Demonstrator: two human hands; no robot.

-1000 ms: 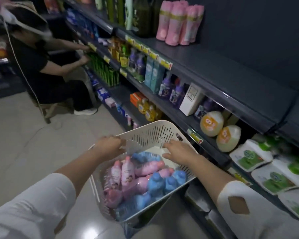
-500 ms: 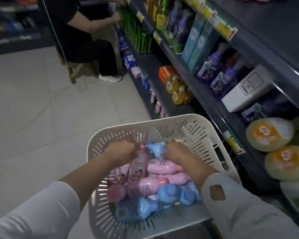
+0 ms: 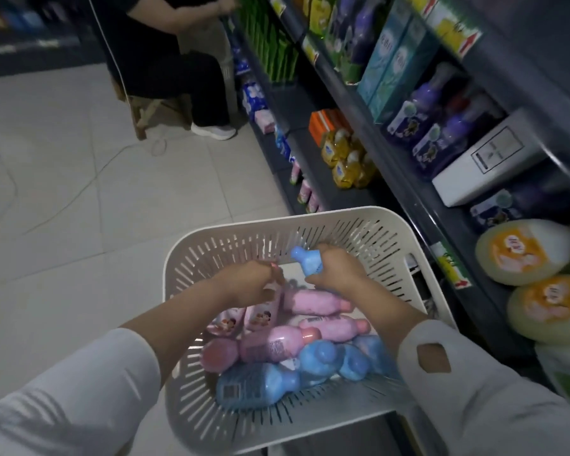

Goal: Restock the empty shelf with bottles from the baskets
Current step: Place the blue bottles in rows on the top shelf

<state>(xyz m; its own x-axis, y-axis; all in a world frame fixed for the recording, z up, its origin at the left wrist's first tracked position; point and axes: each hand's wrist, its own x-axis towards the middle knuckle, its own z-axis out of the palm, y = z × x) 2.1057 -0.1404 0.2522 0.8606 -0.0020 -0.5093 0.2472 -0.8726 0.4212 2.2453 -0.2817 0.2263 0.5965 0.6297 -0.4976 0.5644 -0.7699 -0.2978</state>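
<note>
Basket (image 3: 191,258): white, slotted plastic, in the lower centre of the view and just beside the shelving unit (image 3: 405,179) on the right.
Left hand (image 3: 244,284): inside the basket, over its far half.
Left grip: fingers curled round a pink bottle (image 3: 265,312). The bottle stands tilted, and its cap appears to protrude above the fingers, though blur makes this uncertain.
Right hand (image 3: 341,273): inside the basket, near the left hand and not touching it.
Right grip: fingers closed round the body of a blue bottle (image 3: 306,262), with the cap pointing up and toward the far wall of the basket.
Pink bottles (image 3: 313,301): several lie on their sides in the middle of the basket, below both hands.
Blue bottles (image 3: 254,385): several lie on their sides in the near part of the basket, touching the pink ones.
Shelving unit, contents: yellow bottles (image 3: 343,159) on a lower level, purple bottles (image 3: 441,126) on the level above.
Floor (image 3: 79,192): pale tiles with a thin white cable (image 3: 63,202) lying across them.
Background: a second person (image 3: 165,54) in dark clothing is seated at the far end of the shelving.
</note>
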